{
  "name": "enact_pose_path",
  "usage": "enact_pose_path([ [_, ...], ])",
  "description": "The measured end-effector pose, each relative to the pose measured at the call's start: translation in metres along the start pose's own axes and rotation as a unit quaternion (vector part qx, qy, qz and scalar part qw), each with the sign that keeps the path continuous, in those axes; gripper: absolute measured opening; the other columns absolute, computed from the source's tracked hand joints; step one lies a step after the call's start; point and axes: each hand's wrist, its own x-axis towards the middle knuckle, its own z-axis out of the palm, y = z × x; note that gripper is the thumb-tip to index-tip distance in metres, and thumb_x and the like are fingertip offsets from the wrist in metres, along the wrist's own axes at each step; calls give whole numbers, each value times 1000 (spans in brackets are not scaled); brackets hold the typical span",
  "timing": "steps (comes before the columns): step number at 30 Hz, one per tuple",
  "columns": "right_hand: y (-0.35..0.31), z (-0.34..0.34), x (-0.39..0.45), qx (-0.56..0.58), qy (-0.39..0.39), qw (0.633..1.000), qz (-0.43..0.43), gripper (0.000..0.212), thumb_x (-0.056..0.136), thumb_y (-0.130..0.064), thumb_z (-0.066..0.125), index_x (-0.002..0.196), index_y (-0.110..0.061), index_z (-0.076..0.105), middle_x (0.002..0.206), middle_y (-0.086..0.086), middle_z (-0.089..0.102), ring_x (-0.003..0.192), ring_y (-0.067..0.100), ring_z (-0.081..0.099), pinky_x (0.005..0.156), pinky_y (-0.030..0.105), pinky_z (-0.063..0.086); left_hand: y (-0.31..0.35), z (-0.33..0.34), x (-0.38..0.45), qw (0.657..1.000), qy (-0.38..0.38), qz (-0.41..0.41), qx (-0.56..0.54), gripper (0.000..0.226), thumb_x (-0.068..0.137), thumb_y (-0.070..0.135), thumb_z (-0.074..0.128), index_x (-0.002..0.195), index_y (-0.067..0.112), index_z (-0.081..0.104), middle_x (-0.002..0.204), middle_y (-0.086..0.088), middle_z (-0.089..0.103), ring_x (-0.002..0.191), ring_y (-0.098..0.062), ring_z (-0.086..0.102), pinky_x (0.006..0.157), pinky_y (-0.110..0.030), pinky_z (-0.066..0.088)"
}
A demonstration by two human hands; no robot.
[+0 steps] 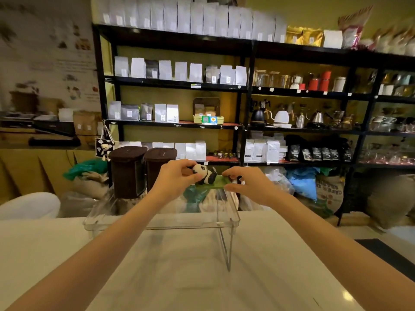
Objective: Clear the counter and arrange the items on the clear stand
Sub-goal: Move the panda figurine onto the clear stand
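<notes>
White counter (pixel 67 254), clear stand (pixel 226 217), stocked shelves (pixel 179 83) behind

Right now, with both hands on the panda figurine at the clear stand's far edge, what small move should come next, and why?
Probably lower the black-and-white panda figurine on its green base flat onto the clear acrylic stand, then release. Left hand and right hand both grip it at the far edge.

We can read only a little; the brown sack (pixel 332 194) on the floor at the far right has "CAFE" printed sideways on it; the labels on the white bags (pixel 260 151) are too blurry for us.
</notes>
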Motion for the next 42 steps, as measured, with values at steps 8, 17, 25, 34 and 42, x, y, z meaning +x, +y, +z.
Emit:
enact_pose_path([
  [8,30,20,43,-35,-28,999,14,37,84,-27,62,120,-21,59,123,7,62,108,24,55,89,29,43,-18,30,33,999,17,-45,20,45,83,16,65,126,6,55,117,-15,66,105,-21,62,90,-26,48],
  [17,38,28,69,-55,-81,995,11,31,82,-27,65,111,-17,66,119,6,63,107,24,55,92,37,46,-34,50,57,993,49,-111,-5,41,90,13,53,130,4,51,128,-15,60,116,-24,57,100,-36,46],
  [25,30,41,83,-148,-92,984,32,31,84,-29,62,110,-13,67,111,10,65,101,26,58,88,37,52,-48,60,63,981,66,-175,-59,40,92,11,50,131,4,48,133,-16,55,122,-28,52,103,-41,45],
  [34,27,51,79,-158,-65,984,44,26,87,-22,57,108,-13,68,106,11,68,95,27,62,82,35,52,-47,59,57,984,-12,-169,62,40,95,8,39,134,3,42,134,-17,52,120,-30,50,96,-37,43],
  [42,21,48,61,-186,-101,976,49,31,90,-22,46,114,-11,62,108,13,66,95,28,61,85,36,52,-31,50,45,967,-129,-132,176,57,98,16,34,147,6,6,137,-21,47,119,-32,51,89,-34,45],
])
